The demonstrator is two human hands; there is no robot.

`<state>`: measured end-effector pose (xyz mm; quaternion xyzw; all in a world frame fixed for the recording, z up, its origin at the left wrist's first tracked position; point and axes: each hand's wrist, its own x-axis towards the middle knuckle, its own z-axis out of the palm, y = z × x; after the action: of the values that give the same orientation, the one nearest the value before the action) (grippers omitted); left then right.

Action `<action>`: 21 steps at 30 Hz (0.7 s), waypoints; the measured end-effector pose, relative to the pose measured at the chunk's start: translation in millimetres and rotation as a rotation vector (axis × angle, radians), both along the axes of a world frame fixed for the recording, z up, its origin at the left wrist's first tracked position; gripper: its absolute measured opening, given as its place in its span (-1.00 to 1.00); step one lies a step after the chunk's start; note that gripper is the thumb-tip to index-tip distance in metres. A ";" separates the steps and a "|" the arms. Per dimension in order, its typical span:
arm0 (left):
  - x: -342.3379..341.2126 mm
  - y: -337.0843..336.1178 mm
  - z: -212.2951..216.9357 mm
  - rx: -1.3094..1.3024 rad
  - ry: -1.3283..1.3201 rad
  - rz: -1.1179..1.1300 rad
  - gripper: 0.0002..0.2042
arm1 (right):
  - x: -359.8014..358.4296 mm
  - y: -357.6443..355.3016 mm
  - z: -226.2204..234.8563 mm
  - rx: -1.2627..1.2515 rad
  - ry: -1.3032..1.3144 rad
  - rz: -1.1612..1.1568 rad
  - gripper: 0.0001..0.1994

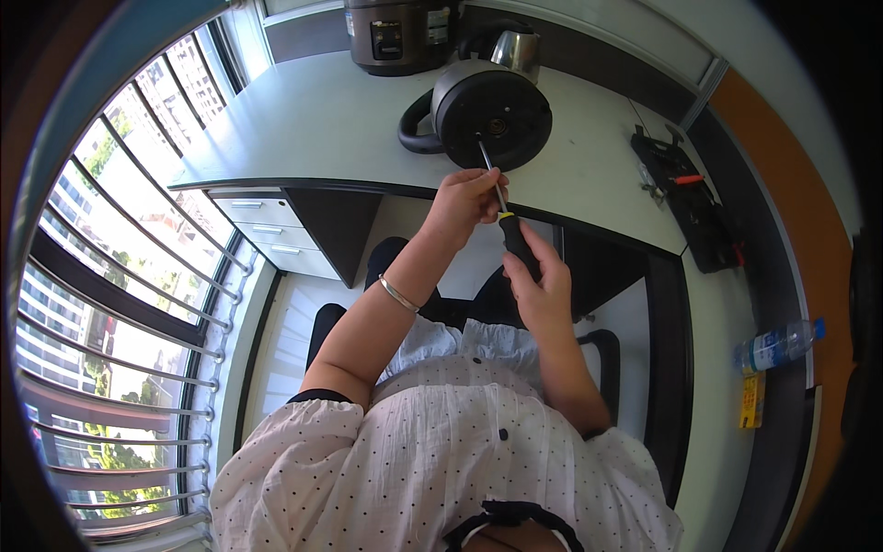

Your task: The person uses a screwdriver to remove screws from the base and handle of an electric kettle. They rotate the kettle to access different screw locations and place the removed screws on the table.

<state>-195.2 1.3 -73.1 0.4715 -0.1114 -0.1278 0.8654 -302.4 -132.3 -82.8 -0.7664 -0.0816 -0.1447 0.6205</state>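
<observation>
An electric kettle [492, 118] lies on its side on the white desk, its round black underside facing me and its black handle to the left. My right hand [543, 281] is wrapped round the black grip of a screwdriver [521, 241]. The fingers of my left hand [467, 198] pinch the metal shaft farther up. The shaft's tip meets the kettle's base, left of the round socket in its middle. Whether the tip sits in a screw is too small to tell.
At the back of the desk [303, 120] stand a dark rice cooker [401, 37] and a shiny metal vessel [517, 51]. On the right lie an open black tool case [685, 198], a water bottle [780, 346] and a yellow packet [752, 400]. A barred window is on the left.
</observation>
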 end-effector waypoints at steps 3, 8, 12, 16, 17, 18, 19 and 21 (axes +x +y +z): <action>1.1 0.7 -1.9 0.002 0.000 -0.020 -0.79 | 0.4 0.1 -1.4 0.015 0.001 -0.003 -0.60; 1.5 -0.2 -4.6 -0.006 0.002 -0.014 -0.79 | 0.0 0.5 -2.8 0.082 0.044 0.009 -0.60; 0.9 -0.4 -2.1 -0.001 -0.022 -0.009 -0.79 | 0.1 0.6 -4.3 0.081 0.007 0.010 -0.60; 3.1 -0.6 -3.6 0.007 -0.028 -0.010 -0.79 | 0.3 0.3 -3.9 0.086 0.001 0.014 -0.60; 3.0 -0.5 -3.6 0.008 -0.025 -0.010 -0.79 | 0.0 0.4 -3.2 0.088 0.007 0.015 -0.60; 2.8 -0.4 -3.6 0.009 -0.023 -0.009 -0.79 | -0.6 0.8 -2.0 0.089 0.018 0.015 -0.60; 2.8 -0.3 -3.6 0.010 -0.020 -0.008 -0.79 | -0.7 1.0 -1.6 0.093 0.024 0.018 -0.60; 3.2 0.2 -3.9 0.015 -0.020 -0.007 -0.79 | -0.9 1.3 -0.8 0.102 0.035 0.023 -0.60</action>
<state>-192.0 1.5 -77.0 0.4787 -0.1206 -0.1269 0.8604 -303.3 -131.0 -83.7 -0.7353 -0.0722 -0.1283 0.6616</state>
